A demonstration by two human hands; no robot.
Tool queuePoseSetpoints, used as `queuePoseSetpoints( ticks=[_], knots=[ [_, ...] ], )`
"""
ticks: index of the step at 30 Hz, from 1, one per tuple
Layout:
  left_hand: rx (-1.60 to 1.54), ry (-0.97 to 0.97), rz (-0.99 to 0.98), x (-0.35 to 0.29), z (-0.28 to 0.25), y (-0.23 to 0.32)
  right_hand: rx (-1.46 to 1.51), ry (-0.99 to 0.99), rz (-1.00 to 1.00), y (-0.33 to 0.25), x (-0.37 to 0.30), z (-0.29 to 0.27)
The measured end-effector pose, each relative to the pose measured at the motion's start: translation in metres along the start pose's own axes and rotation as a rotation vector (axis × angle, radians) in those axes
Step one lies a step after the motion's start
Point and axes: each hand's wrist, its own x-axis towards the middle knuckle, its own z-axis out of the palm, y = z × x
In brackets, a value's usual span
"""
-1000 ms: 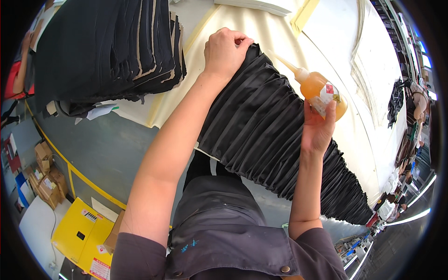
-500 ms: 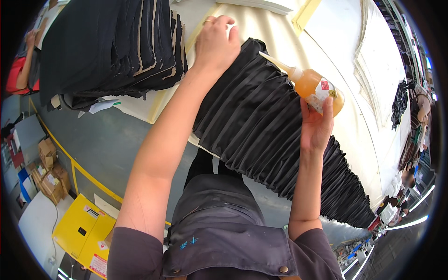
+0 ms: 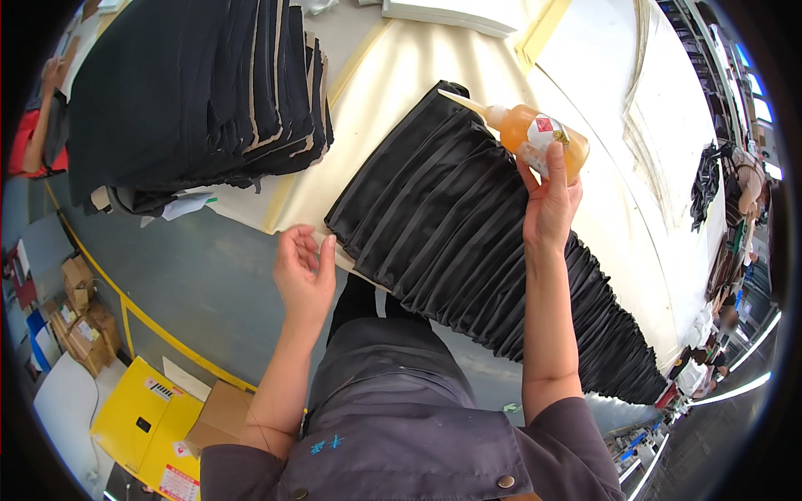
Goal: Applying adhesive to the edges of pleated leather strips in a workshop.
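Since a second ago, my left hand [image 3: 305, 271] has come off the far end of the fanned black pieces and dropped back toward my body; it now hovers open and empty, fingers loosely curled, just beside the near left corner of the fan. My right hand [image 3: 549, 204] has stayed raised, closed around the squeeze bottle [image 3: 535, 142], which has hardly shifted.

That bottle is soft clear plastic, rounded, filled with amber liquid, with a small label and a long tapered nozzle. Its long axis lies roughly level, nozzle pointing left, the tip over the far end of the black fan [image 3: 468, 250]. So the right hand is the nearer one to that top edge, while the fan lies just to the right of my left hand and runs away from it.

Those pieces are long, narrow, matte black strips, overlapped like shingles in 1 band running diagonally from the far middle of the desk [image 3: 401, 92] down to my right. They look like leather or stiff fabric, though I can't be sure from here. Beside them to the left sits a tall stack of black sheets [image 3: 192, 92] with tan edges. The desk top is pale cream and smooth.
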Motion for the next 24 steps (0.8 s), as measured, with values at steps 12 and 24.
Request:
queuePoseSetpoints(
  ticks=[12, 24],
  knots=[
    [-0.531, -0.271, -0.545, -0.002, 0.004, 0.001, -0.053, 0.019, -0.039, 0.000, 0.008, -0.003],
    [-0.540, -0.311, -0.548, 0.002, 0.004, -0.004, -0.085, -0.037, -0.058, 0.005, 0.011, -0.002]
  ],
)
